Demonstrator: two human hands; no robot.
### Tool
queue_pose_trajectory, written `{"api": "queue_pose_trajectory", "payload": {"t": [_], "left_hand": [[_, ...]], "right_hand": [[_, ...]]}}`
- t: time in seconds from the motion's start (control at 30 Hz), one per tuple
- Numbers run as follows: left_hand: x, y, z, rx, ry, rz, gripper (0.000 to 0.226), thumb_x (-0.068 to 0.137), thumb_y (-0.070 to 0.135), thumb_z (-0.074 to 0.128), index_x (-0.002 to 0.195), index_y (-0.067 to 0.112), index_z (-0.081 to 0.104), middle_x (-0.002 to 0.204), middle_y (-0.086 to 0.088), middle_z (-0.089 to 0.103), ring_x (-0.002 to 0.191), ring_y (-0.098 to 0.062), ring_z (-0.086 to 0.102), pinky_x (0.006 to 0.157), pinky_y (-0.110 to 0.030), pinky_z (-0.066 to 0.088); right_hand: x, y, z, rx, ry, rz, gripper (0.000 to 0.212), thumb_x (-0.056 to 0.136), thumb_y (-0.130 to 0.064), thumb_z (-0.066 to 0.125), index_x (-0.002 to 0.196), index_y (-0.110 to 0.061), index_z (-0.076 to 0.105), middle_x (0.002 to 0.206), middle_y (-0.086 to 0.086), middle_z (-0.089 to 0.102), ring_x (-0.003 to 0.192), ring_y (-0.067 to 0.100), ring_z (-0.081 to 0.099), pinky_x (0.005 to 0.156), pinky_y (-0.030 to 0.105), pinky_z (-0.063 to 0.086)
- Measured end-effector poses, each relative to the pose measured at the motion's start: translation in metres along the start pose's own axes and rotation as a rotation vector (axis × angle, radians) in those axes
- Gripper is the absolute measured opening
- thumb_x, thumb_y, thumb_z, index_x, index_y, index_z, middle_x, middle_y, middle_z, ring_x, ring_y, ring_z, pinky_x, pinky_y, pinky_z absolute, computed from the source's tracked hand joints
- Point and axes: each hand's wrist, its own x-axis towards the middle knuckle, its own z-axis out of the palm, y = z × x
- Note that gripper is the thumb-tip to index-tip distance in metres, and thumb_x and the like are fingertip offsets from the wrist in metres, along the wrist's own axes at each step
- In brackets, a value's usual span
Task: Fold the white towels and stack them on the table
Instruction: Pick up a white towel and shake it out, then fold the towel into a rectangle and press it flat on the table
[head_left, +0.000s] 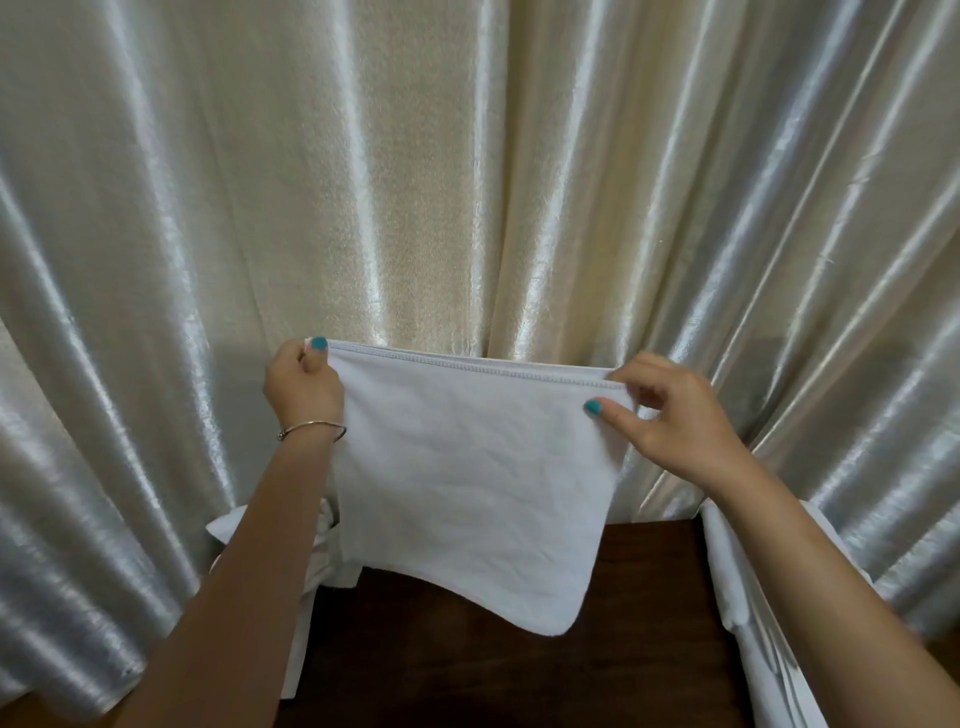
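A white towel (467, 478) hangs spread out in the air above the dark wooden table (498, 670). My left hand (304, 389) pinches its upper left corner and my right hand (670, 415) pinches its upper right corner. The stitched top hem runs nearly level between the two hands. The towel's lower right corner droops close to the tabletop. More white towels lie crumpled at the table's left side (322, 561), partly hidden behind my left forearm. Another pile of white cloth (748, 613) lies at the right side under my right forearm.
A shiny cream curtain (467, 182) hangs in folds right behind the table and fills the background. The bare dark wood shows in the middle between the two white piles.
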Motion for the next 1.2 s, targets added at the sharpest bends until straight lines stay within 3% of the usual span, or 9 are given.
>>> {"api": "queue_pose_trajectory", "payload": {"t": [0.17, 0.3, 0.4, 0.5, 0.63, 0.77, 0.87, 1.03, 1.2], "left_hand": [[-0.01, 0.011, 0.003, 0.008, 0.003, -0.057, 0.045, 0.098, 0.006, 0.039, 0.057, 0.018, 0.024, 0.059, 0.003, 0.028, 0.075, -0.02, 0.032, 0.048, -0.024, 0.026], [-0.017, 0.014, 0.003, 0.004, -0.01, -0.001, 0.043, 0.101, 0.009, 0.035, 0.06, 0.019, 0.025, 0.061, 0.004, 0.031, 0.075, -0.022, 0.035, 0.054, -0.025, 0.018], [-0.022, 0.012, 0.001, -0.021, 0.014, 0.095, 0.029, 0.102, 0.01, 0.035, 0.075, 0.005, 0.046, 0.065, -0.001, 0.039, 0.075, -0.022, 0.039, 0.057, -0.021, 0.019], [-0.025, 0.011, 0.001, -0.018, 0.039, 0.169, 0.027, 0.102, 0.011, 0.036, 0.098, -0.007, 0.055, 0.069, -0.004, 0.045, 0.073, -0.022, 0.043, 0.055, -0.023, 0.019], [-0.023, 0.008, 0.001, 0.026, 0.056, 0.234, 0.027, 0.102, 0.012, 0.036, 0.096, -0.008, 0.054, 0.072, -0.014, 0.05, 0.068, -0.025, 0.043, 0.057, -0.025, 0.022], [-0.028, 0.008, -0.001, 0.061, 0.106, 0.295, 0.027, 0.101, 0.013, 0.038, 0.099, -0.008, 0.055, 0.071, -0.014, 0.05, 0.065, -0.025, 0.044, 0.059, -0.03, 0.026], [-0.027, 0.007, 0.001, 0.052, 0.076, 0.272, 0.025, 0.1, 0.013, 0.041, 0.092, -0.006, 0.057, 0.068, -0.012, 0.051, 0.065, -0.026, 0.044, 0.06, -0.028, 0.027], [-0.027, 0.011, 0.019, 0.043, -0.102, 0.012, 0.049, 0.095, 0.023, 0.053, 0.052, 0.008, 0.036, 0.049, -0.002, 0.03, 0.048, -0.016, 0.027, 0.054, -0.029, 0.025], [-0.076, 0.049, 0.052, -0.243, -0.285, -0.212, 0.052, 0.09, 0.028, 0.061, 0.046, 0.012, 0.037, 0.049, -0.002, 0.032, 0.051, -0.017, 0.03, 0.06, -0.026, 0.031]], "right_hand": [[0.01, -0.004, 0.002, 0.185, 0.246, 0.213, 0.024, 0.07, -0.007, 0.083, 0.076, -0.027, 0.07, 0.12, -0.004, 0.047, 0.068, -0.002, 0.057, 0.063, 0.005, 0.042], [0.013, 0.004, 0.001, 0.233, 0.277, 0.425, 0.05, 0.067, -0.013, 0.086, 0.111, -0.026, 0.067, 0.134, -0.003, 0.049, 0.084, 0.011, 0.063, 0.081, 0.023, 0.05], [0.014, 0.011, 0.003, 0.449, 0.32, 0.511, 0.019, 0.073, -0.008, 0.081, 0.069, -0.02, 0.067, 0.109, 0.003, 0.071, 0.087, 0.013, 0.064, 0.082, 0.032, 0.05], [0.012, 0.021, 0.007, 0.532, 0.306, 0.528, 0.021, 0.082, -0.01, 0.073, 0.067, -0.008, 0.058, 0.06, -0.005, 0.064, 0.061, 0.012, 0.051, 0.064, 0.031, 0.039], [0.01, 0.02, 0.009, 0.403, 0.331, 0.472, 0.036, 0.09, -0.026, 0.062, 0.084, 0.007, 0.05, 0.07, 0.013, 0.049, 0.065, 0.021, 0.044, 0.063, 0.032, 0.034], [0.01, 0.008, 0.01, 0.175, 0.452, 0.355, 0.021, 0.095, -0.021, 0.054, 0.084, -0.004, 0.049, 0.061, -0.001, 0.047, 0.057, 0.014, 0.043, 0.055, 0.033, 0.032], [0.011, 0.01, 0.013, 0.146, 0.518, 0.364, 0.017, 0.093, -0.018, 0.057, 0.081, -0.007, 0.053, 0.058, -0.005, 0.047, 0.056, 0.007, 0.047, 0.049, 0.021, 0.031], [0.018, 0.019, 0.038, 0.099, 0.534, 0.615, 0.022, 0.085, -0.022, 0.059, 0.075, -0.003, 0.06, 0.065, 0.008, 0.056, 0.067, 0.031, 0.053, 0.06, 0.033, 0.038], [0.014, -0.025, 0.073, 0.255, 0.617, 0.742, 0.023, 0.084, -0.036, 0.061, 0.074, -0.016, 0.064, 0.062, -0.002, 0.058, 0.062, 0.02, 0.055, 0.056, 0.028, 0.036]]}}
